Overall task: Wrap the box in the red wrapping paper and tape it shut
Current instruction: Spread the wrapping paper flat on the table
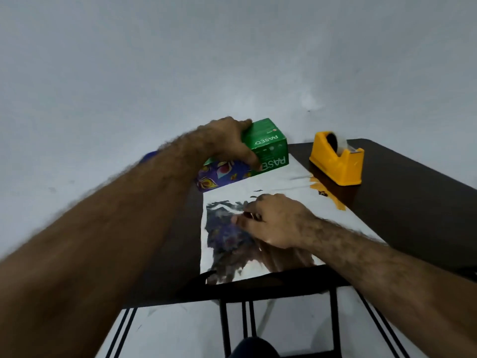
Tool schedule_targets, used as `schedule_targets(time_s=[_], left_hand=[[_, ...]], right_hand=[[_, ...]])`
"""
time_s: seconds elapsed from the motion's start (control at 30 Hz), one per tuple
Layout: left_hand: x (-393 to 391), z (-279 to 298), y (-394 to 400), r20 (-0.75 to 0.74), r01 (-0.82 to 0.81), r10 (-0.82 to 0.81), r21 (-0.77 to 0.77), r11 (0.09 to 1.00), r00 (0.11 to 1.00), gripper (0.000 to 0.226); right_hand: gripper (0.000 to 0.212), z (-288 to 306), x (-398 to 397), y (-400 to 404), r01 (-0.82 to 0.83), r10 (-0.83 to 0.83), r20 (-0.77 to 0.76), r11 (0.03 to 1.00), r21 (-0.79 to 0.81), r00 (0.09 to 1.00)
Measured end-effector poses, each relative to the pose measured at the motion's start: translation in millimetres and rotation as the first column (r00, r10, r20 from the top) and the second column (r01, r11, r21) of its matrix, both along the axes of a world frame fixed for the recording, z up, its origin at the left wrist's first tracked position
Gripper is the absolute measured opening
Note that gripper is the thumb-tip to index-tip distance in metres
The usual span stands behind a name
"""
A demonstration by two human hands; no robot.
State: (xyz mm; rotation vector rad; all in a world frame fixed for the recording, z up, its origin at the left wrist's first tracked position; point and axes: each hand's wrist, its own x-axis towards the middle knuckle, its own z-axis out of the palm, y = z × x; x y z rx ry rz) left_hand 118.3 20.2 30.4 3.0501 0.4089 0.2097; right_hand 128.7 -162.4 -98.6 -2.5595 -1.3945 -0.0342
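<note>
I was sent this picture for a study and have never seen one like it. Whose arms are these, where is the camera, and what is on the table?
The camera sits on a person's head and looks down, so both arms are that person's own. The left hand grips a green box at the far end of a dark table. The right hand rests on a shiny sheet of paper spread on the table, fingers curled; whether it pinches the sheet is unclear. The side facing up looks silvery, not red. A purple patterned thing lies beside the box. A yellow tape dispenser stands at the right.
</note>
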Motion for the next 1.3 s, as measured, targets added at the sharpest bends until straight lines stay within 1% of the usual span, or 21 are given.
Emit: schedule_targets(time_s=[0.1, 0.17, 0.23, 0.27, 0.33, 0.47, 0.53, 0.57, 0.6, 0.67, 0.7, 0.77, 0.8, 0.87, 0.93, 0.97, 1.03, 1.1, 1.17, 1.23, 1.3], left_hand=[[33, -8, -19, -0.106, 0.040, -0.044, -0.042, 0.998, 0.993, 0.130], [48, -14, -28, -0.154, 0.047, -0.056, -0.062, 0.997, 0.986, 0.123], [58, -20, -33, -0.191, 0.054, -0.066, -0.068, 0.996, 0.979, 0.119], [62, -23, -34, -0.208, 0.058, -0.070, -0.068, 0.996, 0.976, 0.120], [66, -28, -34, -0.235, 0.063, -0.079, -0.072, 0.995, 0.969, 0.124], [67, -45, -28, -0.270, 0.049, -0.075, -0.100, 0.994, 0.960, 0.133], [63, -49, -23, -0.238, 0.037, -0.072, -0.150, 0.988, 0.969, 0.139], [60, -48, -19, -0.196, 0.047, -0.078, -0.158, 0.986, 0.977, 0.140], [53, -46, -14, -0.135, 0.066, -0.089, -0.163, 0.984, 0.987, 0.136], [33, -45, -2, 0.051, 0.114, -0.106, -0.201, 0.973, 0.993, 0.118], [21, -48, 6, 0.165, 0.134, -0.095, -0.242, 0.961, 0.982, 0.107], [-2, -64, 22, 0.377, 0.148, -0.012, -0.334, 0.931, 0.926, 0.092], [-11, -75, 29, 0.452, 0.140, 0.057, -0.391, 0.909, 0.890, 0.088], [-24, -97, 39, 0.521, 0.119, 0.214, -0.533, 0.838, 0.826, 0.085], [-31, -115, 44, 0.519, 0.120, 0.332, -0.657, 0.744, 0.788, 0.083], [-34, -123, 46, 0.512, 0.132, 0.366, -0.702, 0.700, 0.777, 0.082], [-36, -137, 52, 0.497, 0.166, 0.382, -0.752, 0.638, 0.779, 0.079], [-38, -147, 57, 0.490, 0.197, 0.355, -0.765, 0.614, 0.797, 0.076], [-38, -151, 61, 0.487, 0.218, 0.340, -0.775, 0.593, 0.805, 0.077], [-40, -150, 62, 0.492, 0.235, 0.333, -0.778, 0.583, 0.804, 0.079], [-42, -148, 60, 0.498, 0.249, 0.325, -0.779, 0.576, 0.804, 0.081]], right_hand=[[0.072, -4, -4, -1, -0.022, 0.020, 0.134, 1.000, 0.010, 0.991], [0.068, -4, -5, 3, -0.021, 0.022, 0.112, 1.000, -0.008, 0.994], [0.071, -3, -7, 8, -0.011, 0.017, 0.067, 0.996, -0.088, 0.998], [0.071, -3, -7, 11, -0.010, 0.018, 0.066, 0.993, -0.114, 0.998], [0.066, -5, -9, 15, -0.020, 0.030, 0.096, 0.995, -0.098, 0.995], [0.060, -4, -11, 11, -0.063, 0.059, 0.149, 0.998, 0.022, 0.987], [0.051, 4, -7, 7, -0.088, 0.064, 0.204, 0.990, 0.112, 0.977], [0.045, 9, -1, 5, -0.091, 0.052, 0.237, 0.983, 0.160, 0.970], [0.038, 13, 6, 3, -0.084, 0.024, 0.264, 0.972, 0.217, 0.964], [0.028, 21, 25, -4, -0.054, -0.062, 0.276, 0.917, 0.395, 0.959], [0.025, 21, 38, -6, -0.040, -0.109, 0.254, 0.854, 0.519, 0.961], [0.025, 16, 66, -8, 0.005, -0.183, 0.155, 0.661, 0.750, 0.971], [0.026, 11, 80, -7, 0.050, -0.197, 0.075, 0.563, 0.825, 0.978], [0.029, 3, 99, -3, 0.218, -0.182, -0.156, 0.398, 0.891, 0.971], [0.028, -6, 107, 4, 0.384, -0.152, -0.354, 0.286, 0.878, 0.923], [0.027, -10, 109, 5, 0.432, -0.128, -0.412, 0.256, 0.865, 0.902], [0.024, -20, 111, 6, 0.487, -0.052, -0.492, 0.261, 0.833, 0.869], [0.019, -24, 114, 7, 0.539, 0.031, -0.567, 0.269, 0.798, 0.823], [0.016, -24, 117, 6, 0.598, 0.083, -0.632, 0.248, 0.762, 0.771], [0.016, -22, 118, 6, 0.669, 0.137, -0.700, 0.214, 0.712, 0.701], [0.019, -21, 118, 4, 0.712, 0.191, -0.743, 0.211, 0.669, 0.642]])
